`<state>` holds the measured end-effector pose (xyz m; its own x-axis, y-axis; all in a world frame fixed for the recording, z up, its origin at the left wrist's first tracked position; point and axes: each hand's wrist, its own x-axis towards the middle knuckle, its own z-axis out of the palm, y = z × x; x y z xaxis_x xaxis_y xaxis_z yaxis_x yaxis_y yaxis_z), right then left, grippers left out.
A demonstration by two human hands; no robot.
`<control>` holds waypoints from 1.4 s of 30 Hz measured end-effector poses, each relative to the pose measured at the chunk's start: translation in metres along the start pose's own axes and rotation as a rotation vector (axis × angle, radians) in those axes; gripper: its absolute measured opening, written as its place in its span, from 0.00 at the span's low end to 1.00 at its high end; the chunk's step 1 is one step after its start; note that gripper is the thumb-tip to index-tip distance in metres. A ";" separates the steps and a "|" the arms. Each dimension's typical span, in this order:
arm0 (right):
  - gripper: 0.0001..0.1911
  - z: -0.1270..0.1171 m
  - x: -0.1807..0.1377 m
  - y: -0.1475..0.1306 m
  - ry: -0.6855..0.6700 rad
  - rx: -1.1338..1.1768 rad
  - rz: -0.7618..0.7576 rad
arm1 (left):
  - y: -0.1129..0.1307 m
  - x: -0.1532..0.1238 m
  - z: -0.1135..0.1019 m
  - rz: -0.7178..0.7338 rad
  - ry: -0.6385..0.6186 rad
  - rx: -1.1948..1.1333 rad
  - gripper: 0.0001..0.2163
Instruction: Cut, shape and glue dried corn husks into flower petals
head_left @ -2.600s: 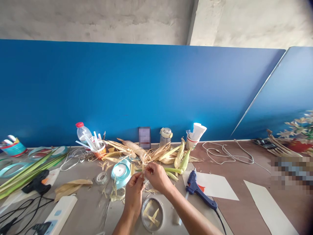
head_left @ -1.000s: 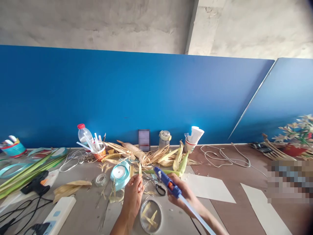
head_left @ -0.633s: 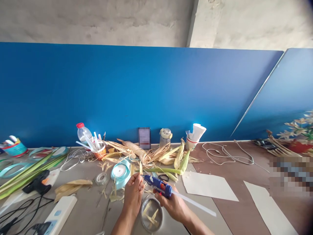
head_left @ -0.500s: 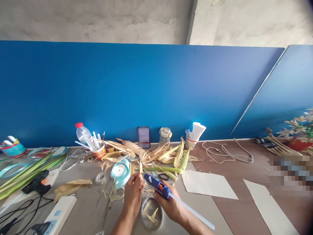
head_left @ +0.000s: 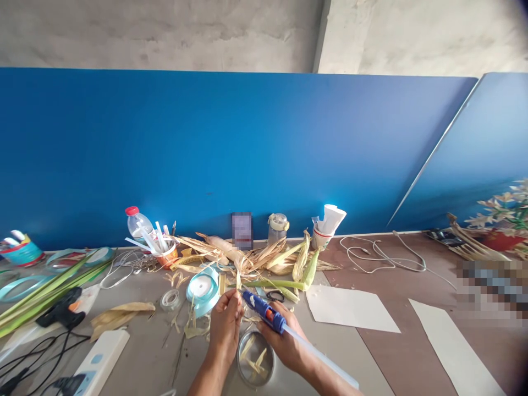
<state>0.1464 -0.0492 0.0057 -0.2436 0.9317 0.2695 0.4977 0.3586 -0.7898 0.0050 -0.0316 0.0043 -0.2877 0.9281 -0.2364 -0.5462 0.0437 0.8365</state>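
Observation:
My left hand (head_left: pixel 226 325) pinches a small pointed strip of dry corn husk (head_left: pixel 237 279) and holds it upright. A blue glue gun (head_left: pixel 264 311) is gripped in my right hand (head_left: pixel 286 345). The gun's nozzle points left and sits close to the base of the strip. A long clear glue stick (head_left: pixel 319 362) sticks out of the gun's back toward the lower right. Below both hands lies a round metal dish (head_left: pixel 256 365) with husk pieces in it.
A heap of corn husks and cobs (head_left: pixel 264 258), a light blue ribbon spool (head_left: pixel 202 287), a tape roll (head_left: pixel 171 300) and black scissors (head_left: pixel 274 296) lie beyond my hands. Left: black glue gun (head_left: pixel 61 311), power strip (head_left: pixel 97 363), green leaves. Right: paper sheets (head_left: pixel 350 309), white cable (head_left: pixel 383 258).
My right hand let go of the husk, picked the blue glue gun off the paper at the right and brought its nozzle to the strip held by my left hand.

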 end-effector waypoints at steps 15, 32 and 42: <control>0.03 -0.027 0.004 0.006 0.138 -0.099 -0.102 | 0.001 0.005 -0.005 -0.018 -0.033 -0.064 0.11; 0.12 -0.060 0.007 0.046 -0.063 -0.590 0.190 | -0.003 0.006 -0.006 0.071 -0.036 0.040 0.12; 0.07 -0.057 0.023 -0.025 0.213 -0.589 -0.208 | 0.003 -0.001 -0.001 0.038 -0.084 0.052 0.12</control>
<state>0.1758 -0.0334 0.0637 -0.2437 0.8090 0.5350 0.8448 0.4480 -0.2925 0.0030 -0.0328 0.0065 -0.2395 0.9569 -0.1640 -0.4940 0.0253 0.8691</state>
